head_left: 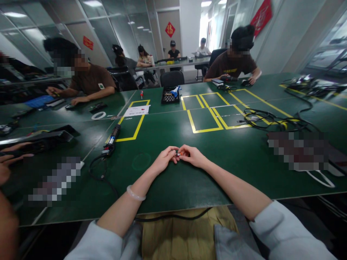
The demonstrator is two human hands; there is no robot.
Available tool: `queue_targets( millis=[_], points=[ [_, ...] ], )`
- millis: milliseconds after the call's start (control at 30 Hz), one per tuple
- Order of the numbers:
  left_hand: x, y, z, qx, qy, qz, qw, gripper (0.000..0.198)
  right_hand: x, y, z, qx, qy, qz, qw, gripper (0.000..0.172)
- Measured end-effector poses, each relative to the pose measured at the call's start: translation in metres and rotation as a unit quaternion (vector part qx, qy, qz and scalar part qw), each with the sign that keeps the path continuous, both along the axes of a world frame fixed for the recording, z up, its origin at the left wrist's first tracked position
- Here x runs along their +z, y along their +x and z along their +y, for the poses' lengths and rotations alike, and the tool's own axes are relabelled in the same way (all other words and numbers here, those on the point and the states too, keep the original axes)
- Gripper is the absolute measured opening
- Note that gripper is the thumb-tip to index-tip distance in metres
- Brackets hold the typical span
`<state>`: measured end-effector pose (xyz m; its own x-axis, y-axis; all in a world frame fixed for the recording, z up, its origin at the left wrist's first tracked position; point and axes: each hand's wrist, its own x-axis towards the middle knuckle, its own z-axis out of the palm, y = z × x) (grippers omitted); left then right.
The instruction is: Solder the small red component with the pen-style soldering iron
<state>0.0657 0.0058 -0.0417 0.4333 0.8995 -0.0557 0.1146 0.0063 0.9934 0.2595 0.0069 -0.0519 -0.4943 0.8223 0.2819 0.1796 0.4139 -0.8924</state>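
Over the near middle of the green table (162, 187), my left hand (165, 159) and my right hand (193, 156) meet fingertip to fingertip. Both are closed in a pinch on one small part (178, 154) with orange and silvery-white bits. It is too small to name, and the fingers partly cover it. To the left of my hands lies a corded power screwdriver (112, 137), its black cable (93, 169) looping toward the table's front edge. A white bracelet (135, 194) circles my left wrist.
Beyond my hands are yellow tape outlines (207, 130), a paper sheet (136, 110), a black tray (170, 96) and a red-handled tool (141, 94). Tangled black cables (260, 117) lie at right. Co-workers sit opposite; another person's hands (13, 153) reach in at left.
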Motion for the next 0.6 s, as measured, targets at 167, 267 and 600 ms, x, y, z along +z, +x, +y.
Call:
queue_targets(
  millis=[167, 267, 600],
  points=[
    [-0.0005, 0.0004, 0.0002, 0.001, 0.005, 0.025, 1.0, 0.034, -0.0003, 0.0004, 0.0004, -0.019, 0.028, -0.023, 0.999, 0.016],
    [0.0007, 0.0002, -0.0005, -0.002, 0.009, 0.038, 0.999, 0.035, -0.0006, -0.0001, -0.0001, -0.012, 0.026, -0.029, 0.999, 0.018],
    [0.0036, -0.0001, -0.0035, 0.001, 0.035, 0.029, 0.999, 0.031, -0.0015, 0.0, 0.0015, -0.025, 0.012, -0.015, 0.999, 0.018]
  ],
)
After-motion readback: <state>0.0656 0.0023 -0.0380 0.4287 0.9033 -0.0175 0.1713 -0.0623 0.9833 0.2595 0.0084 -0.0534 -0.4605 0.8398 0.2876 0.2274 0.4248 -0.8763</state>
